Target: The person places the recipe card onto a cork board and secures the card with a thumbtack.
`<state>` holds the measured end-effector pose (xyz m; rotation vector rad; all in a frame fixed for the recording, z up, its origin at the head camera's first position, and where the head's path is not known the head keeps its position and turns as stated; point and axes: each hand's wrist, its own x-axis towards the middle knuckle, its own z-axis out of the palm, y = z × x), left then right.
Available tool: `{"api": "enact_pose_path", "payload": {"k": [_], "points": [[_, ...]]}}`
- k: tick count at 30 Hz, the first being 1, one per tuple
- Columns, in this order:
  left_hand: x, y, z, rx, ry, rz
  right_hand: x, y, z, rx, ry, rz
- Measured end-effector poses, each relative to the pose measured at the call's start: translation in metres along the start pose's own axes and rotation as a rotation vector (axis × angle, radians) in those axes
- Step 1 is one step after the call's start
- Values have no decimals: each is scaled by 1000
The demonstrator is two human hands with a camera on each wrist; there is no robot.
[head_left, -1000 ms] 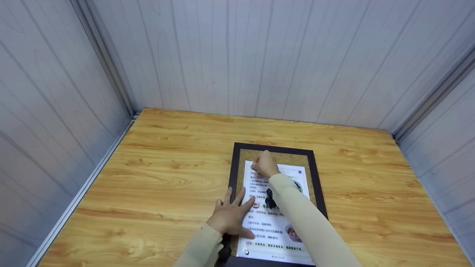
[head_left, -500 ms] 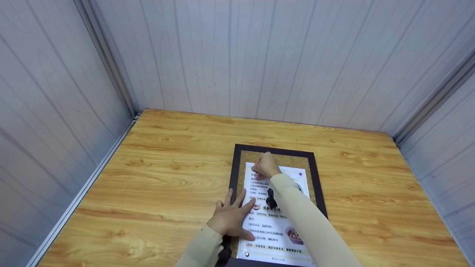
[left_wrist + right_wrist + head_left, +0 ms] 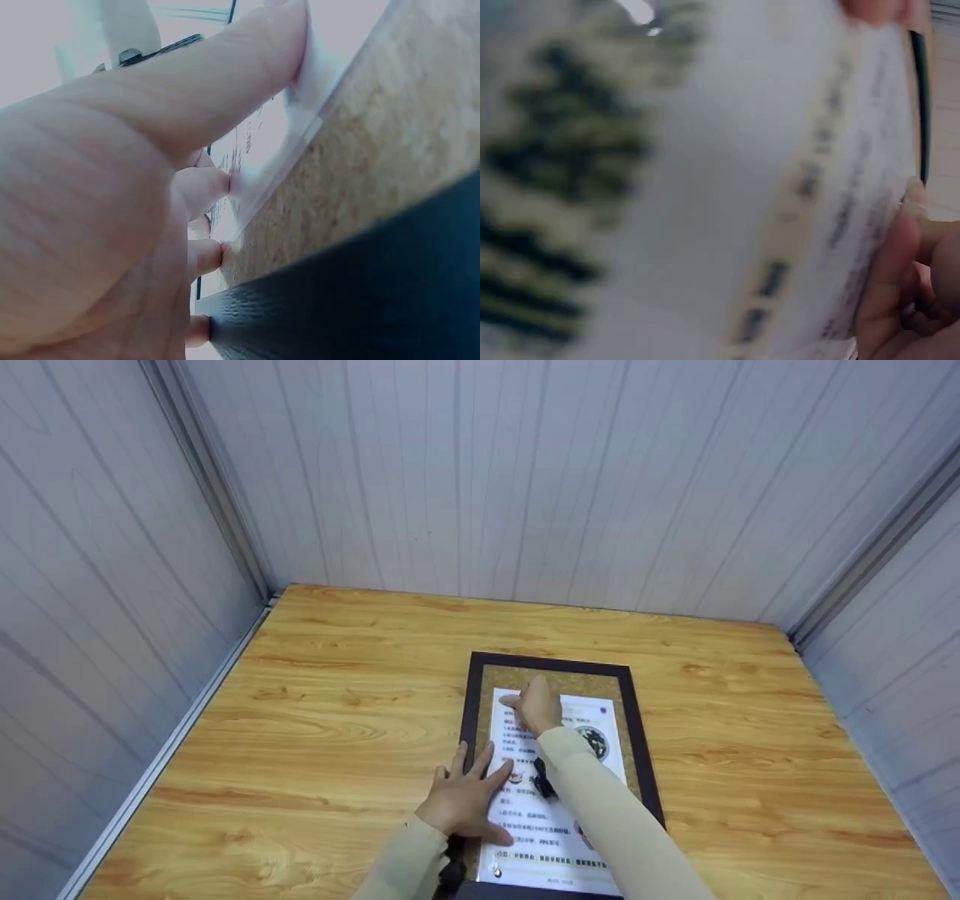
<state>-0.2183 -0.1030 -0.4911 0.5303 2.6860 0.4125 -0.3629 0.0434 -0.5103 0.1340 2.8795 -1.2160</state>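
Note:
A laminated sheet (image 3: 551, 817) printed with text and food pictures lies on a cork board (image 3: 585, 684) in a dark frame. My left hand (image 3: 459, 799) rests spread across the frame's left side and the sheet's left edge; in the left wrist view its thumb (image 3: 247, 67) lies on the plastic. At the sheet's upper left corner is my right hand (image 3: 540, 706), one digit pointing left. The right wrist view has its fingers (image 3: 889, 289) curled, with a small pale glint at the tips. Whether something is pinched there is hidden. A purple pin (image 3: 604, 710) marks the upper right corner.
A small shiny pin (image 3: 497, 873) sits at the sheet's lower left corner. The framed board lies on a wood-grain table (image 3: 337, 720) with pale panelled walls (image 3: 487, 480) behind and at both sides. A small black device (image 3: 541, 781) is on the right wrist.
My right hand has turned slightly at the upper left corner, and one digit now points out to the left. More of the green food picture shows. The left hand keeps its place.

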Motion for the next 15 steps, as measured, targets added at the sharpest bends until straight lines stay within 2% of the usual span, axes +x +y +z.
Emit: {"api": "enact_pose_path", "payload": {"k": [3,7,10,15], "points": [[0,-1,0,1,-1,-2,-1,4,4,-68,22,-28],[-1,-4,0,3,12,7,-2,5,8,-80,7,-66],[0,-8,1,-12,11,10,-3,6,8,-20,-35,-87],[1,-16,5,-20,-1,-7,-7,9,3,163,-177,-81]]}}
